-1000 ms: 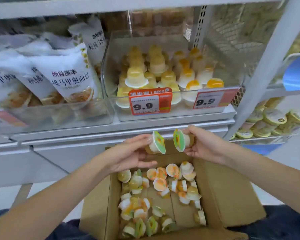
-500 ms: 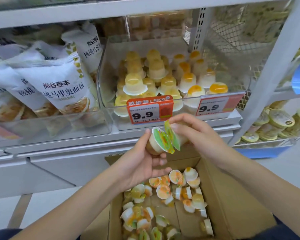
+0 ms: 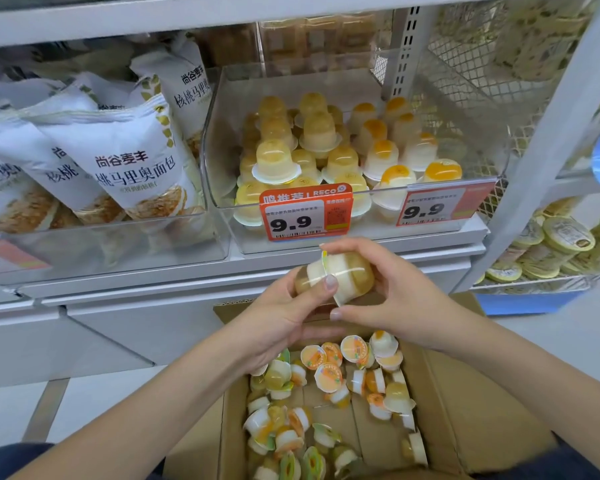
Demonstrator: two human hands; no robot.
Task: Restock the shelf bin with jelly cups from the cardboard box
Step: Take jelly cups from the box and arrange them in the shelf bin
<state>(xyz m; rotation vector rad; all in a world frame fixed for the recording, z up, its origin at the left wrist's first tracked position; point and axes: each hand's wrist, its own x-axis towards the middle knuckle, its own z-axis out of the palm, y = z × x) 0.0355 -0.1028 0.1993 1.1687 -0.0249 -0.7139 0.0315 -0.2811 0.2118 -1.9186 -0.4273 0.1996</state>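
From the head view, the left hand (image 3: 284, 317) and right hand (image 3: 392, 299) each grip a jelly cup (image 3: 340, 277) (lids pressed together) above the cardboard box's (image 3: 471, 410) far edge, below the shelf bin's (image 3: 361, 233) front wall.

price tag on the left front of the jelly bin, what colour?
Orange-red with a white panel, black "9.9" on the price tag; head view.

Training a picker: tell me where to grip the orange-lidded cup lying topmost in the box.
Grip the orange-lidded cup across its round wall just behind the wider lid rim, coming from above. It lies on its side in the cardboard box, lid facing up-left, body exposed, neighbours close beside it.
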